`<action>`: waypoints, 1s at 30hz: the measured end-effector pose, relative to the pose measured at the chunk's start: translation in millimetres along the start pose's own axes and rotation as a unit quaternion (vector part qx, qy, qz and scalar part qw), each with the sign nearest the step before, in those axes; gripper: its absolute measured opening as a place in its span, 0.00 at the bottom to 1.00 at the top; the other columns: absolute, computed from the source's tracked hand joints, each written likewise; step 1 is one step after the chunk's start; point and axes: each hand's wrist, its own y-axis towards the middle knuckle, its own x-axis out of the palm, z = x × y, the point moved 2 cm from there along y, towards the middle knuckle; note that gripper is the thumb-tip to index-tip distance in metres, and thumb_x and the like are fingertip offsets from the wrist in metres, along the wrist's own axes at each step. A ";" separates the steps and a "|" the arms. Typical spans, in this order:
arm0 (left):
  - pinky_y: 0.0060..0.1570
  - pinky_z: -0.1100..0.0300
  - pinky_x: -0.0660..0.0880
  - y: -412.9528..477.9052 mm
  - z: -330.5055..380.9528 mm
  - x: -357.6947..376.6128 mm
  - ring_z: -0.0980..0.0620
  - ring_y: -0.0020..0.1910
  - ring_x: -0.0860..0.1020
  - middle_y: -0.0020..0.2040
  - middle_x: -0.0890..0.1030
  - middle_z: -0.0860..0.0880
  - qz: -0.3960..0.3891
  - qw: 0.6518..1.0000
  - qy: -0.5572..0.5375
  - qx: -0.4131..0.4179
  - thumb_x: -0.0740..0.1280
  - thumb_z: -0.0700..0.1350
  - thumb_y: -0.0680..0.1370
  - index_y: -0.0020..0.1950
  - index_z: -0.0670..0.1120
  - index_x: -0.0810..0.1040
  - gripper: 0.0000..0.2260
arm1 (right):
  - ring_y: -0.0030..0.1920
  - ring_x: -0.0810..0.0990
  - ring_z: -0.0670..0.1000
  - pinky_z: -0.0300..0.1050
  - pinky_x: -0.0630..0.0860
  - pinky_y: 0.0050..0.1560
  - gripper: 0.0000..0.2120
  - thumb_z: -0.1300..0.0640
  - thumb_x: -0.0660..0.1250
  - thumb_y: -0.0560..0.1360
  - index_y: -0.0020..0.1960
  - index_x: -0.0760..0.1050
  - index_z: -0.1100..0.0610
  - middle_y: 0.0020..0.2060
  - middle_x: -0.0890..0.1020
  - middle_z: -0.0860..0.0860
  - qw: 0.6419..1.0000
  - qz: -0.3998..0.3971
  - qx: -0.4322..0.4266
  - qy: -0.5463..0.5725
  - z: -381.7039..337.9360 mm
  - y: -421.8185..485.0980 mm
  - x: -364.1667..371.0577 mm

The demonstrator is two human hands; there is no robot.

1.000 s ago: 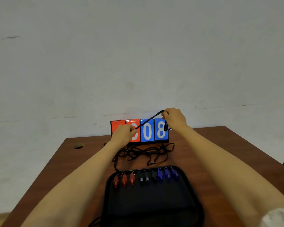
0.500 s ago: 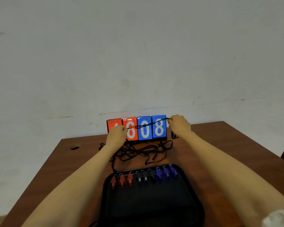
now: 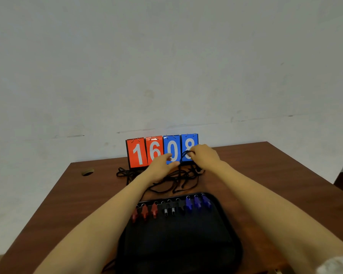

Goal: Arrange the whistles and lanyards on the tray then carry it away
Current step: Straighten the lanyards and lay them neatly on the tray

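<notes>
Hands: right hand (image 3: 204,158) gripping a lanyard (image 3: 185,154), left hand (image 3: 161,165) unclear | whistles (image 3: 171,208) lying on tray (image 3: 176,246) | lanyards (image 3: 183,181) lying tangled on worktop (image 3: 87,196)

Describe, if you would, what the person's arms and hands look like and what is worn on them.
Both forearms are bare. The left hand and right hand wear no gloves, and no watch, bracelet or ring shows. The only clothing in view is a bit of white sleeve high on the right arm, at the frame's bottom corner.
</notes>
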 end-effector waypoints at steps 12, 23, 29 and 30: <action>0.34 0.66 0.68 -30.3 -8.0 -18.4 0.51 0.36 0.73 0.44 0.80 0.47 0.092 0.995 0.038 0.011 0.58 0.41 0.82 0.56 0.40 0.79 0.11 | 0.37 0.75 0.49 0.40 0.71 0.39 0.18 0.50 0.57 0.81 0.51 0.79 0.63 0.48 0.83 0.57 0.994 -0.046 -0.036 0.097 -8.8 -27.8 -15.3; 0.44 0.55 0.72 -97.7 -62.3 -38.5 0.45 0.50 0.77 0.60 0.78 0.43 0.064 0.967 0.230 -0.086 0.56 0.36 0.80 0.64 0.42 0.72 0.14 | 0.46 0.78 0.51 0.44 0.71 0.44 0.05 0.61 0.54 0.81 0.49 0.67 0.57 0.37 0.82 0.51 0.960 -0.032 0.132 0.243 39.2 -77.3 2.0; 0.44 0.60 0.68 -135.0 -91.5 -21.8 0.50 0.43 0.75 0.46 0.80 0.45 0.020 0.985 0.126 -0.115 0.61 0.43 0.80 0.51 0.40 0.78 0.09 | 0.44 0.79 0.52 0.44 0.74 0.46 0.11 0.60 0.63 0.77 0.36 0.74 0.54 0.36 0.80 0.49 0.967 -0.057 0.176 0.175 65.5 -115.3 21.1; 0.44 0.60 0.69 -141.8 -95.0 -16.7 0.50 0.43 0.76 0.45 0.79 0.45 0.007 0.986 0.112 -0.122 0.61 0.43 0.81 0.54 0.39 0.80 0.10 | 0.44 0.79 0.53 0.43 0.73 0.44 0.12 0.60 0.64 0.76 0.35 0.74 0.53 0.38 0.80 0.50 0.967 -0.063 0.181 0.171 68.9 -123.4 26.0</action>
